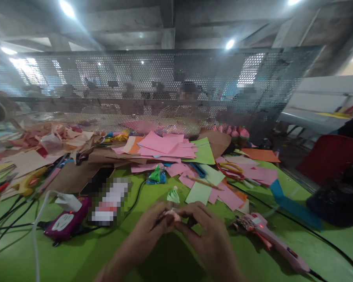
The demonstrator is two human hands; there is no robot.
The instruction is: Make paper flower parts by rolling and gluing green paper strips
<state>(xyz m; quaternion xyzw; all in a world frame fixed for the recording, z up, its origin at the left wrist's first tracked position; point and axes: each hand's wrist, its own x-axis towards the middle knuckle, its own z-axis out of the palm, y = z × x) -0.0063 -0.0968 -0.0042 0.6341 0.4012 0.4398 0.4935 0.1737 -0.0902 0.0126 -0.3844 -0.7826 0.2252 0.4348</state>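
My left hand (151, 226) and my right hand (204, 229) meet over the green table (61, 258), fingers pinched together on a small pale pink paper piece (172, 213). A small light green folded paper shape (173, 194) stands just beyond my fingertips. A pink glue gun (267, 235) lies on the table right of my right hand. Sheets of pink paper (164, 145) and green paper (204, 153) are piled further back.
A magenta power bank (66, 224) with a white cable, black cords and a phone (97, 181) lie at the left. Red-handled scissors (231, 169), a pencil (204, 183) and a blue strip (294, 207) lie at the right. A perforated metal screen (164, 86) closes the back.
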